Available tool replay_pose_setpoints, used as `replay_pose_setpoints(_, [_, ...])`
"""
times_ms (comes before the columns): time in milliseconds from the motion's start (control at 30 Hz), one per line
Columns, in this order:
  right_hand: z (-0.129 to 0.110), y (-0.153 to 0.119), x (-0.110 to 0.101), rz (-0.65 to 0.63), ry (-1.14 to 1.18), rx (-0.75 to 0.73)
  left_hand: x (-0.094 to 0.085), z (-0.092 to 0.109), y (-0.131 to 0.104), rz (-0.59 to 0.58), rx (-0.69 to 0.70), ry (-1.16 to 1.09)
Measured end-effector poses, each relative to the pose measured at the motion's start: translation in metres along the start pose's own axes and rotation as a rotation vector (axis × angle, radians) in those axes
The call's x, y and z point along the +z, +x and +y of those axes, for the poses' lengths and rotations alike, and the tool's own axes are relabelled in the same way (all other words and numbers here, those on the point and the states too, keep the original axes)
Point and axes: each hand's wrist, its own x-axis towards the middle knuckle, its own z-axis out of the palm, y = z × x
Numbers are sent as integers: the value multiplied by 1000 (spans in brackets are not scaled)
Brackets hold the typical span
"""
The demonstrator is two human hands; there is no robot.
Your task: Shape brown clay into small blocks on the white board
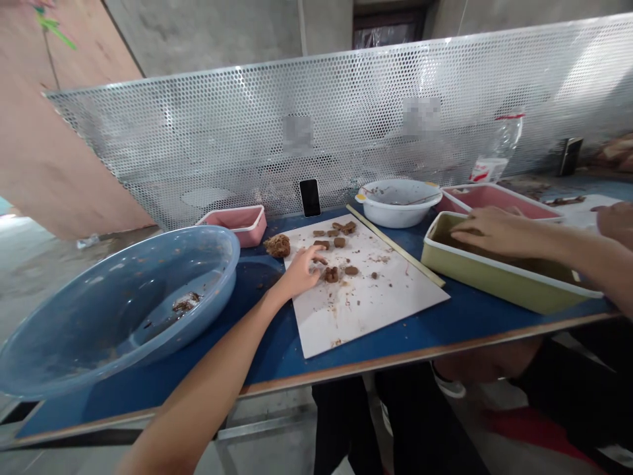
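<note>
My left hand (302, 272) reaches over the left part of a white board (316, 333). Its fingers are bent and apart, with a gap between thumb and forefinger, and nothing shows in its grip. Close by the fingertips is a dark brown, lobed clay piece (331, 274). A flat oval clay piece (351, 270) lies to the right of it. Farther back on the board are small clay blocks (339, 242) and a cross-like clay shape (345, 227). A rough clay lump (277, 246) sits at the board's left edge. My right hand is not in view.
A large blue basin (113, 310) is at left; a pink bin (242, 224), phone (310, 198) and white basin (400, 211) stand behind. A wooden strip (395, 245) lies along the board. A co-worker's hand (494, 231) reaches into the green bin (499, 280) at right.
</note>
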Motion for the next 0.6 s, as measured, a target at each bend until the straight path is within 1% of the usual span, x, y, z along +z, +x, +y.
replay_pose_setpoints(67, [-19,7,7,-56,59,-98,0,-1,-1,-61,28,-28])
replay_pose_setpoints(167, [-62,17,23,-150,203,-295,-1,-3,-1,-140,46,-46])
replay_pose_setpoints(267, [-107,30,48,-228,397,-450,-4,-7,-2,-179,90,-56])
replay_pose_setpoints(333, [-128,37,69,-289,493,-505,-6,-10,-2,-201,128,-71])
replay_pose_setpoints(400, [-140,42,90,-338,559,-536,-6,-13,-3,-209,139,-82])
replay_pose_setpoints(467, [-146,42,107,-350,607,-552,-4,-14,-4,-197,126,-76])
replay_pose_setpoints(533, [-147,38,117,-333,645,-566,-2,-12,-6,-179,108,-61])
replay_pose_setpoints(600, [-149,34,120,-321,675,-565,1,-10,-7,-167,91,-52])
